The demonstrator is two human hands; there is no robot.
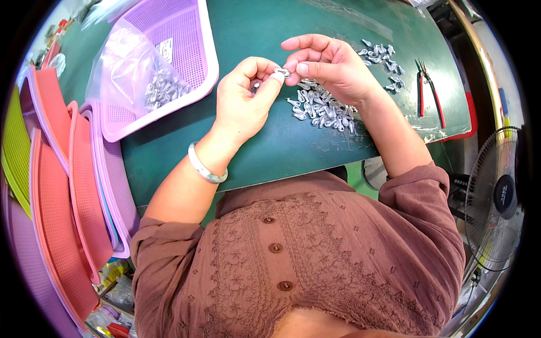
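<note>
My left hand point(245, 101), with a pale bangle on its wrist, pinches a small silvery metal clasp point(283, 72) between thumb and forefinger. Another small shiny bit shows among its curled fingers, too hidden to name. Close against the clasp's far end is my right hand point(332, 67), its fingers loosely bent and apart, the thumb near the piece. Beneath and beside the right hand lies a heap of similar metal clasps point(324, 110) on the green table point(248, 158). A smaller scatter of clasps point(389, 59) lies farther right.
Pliers with red and black handles point(431, 96) rest at the table's right. A lilac basket point(208, 62) at left holds a clear plastic bag point(121, 67) with more clasps. Stacked coloured baskets point(62, 225) stand left of me; a fan point(490, 197) stands at right.
</note>
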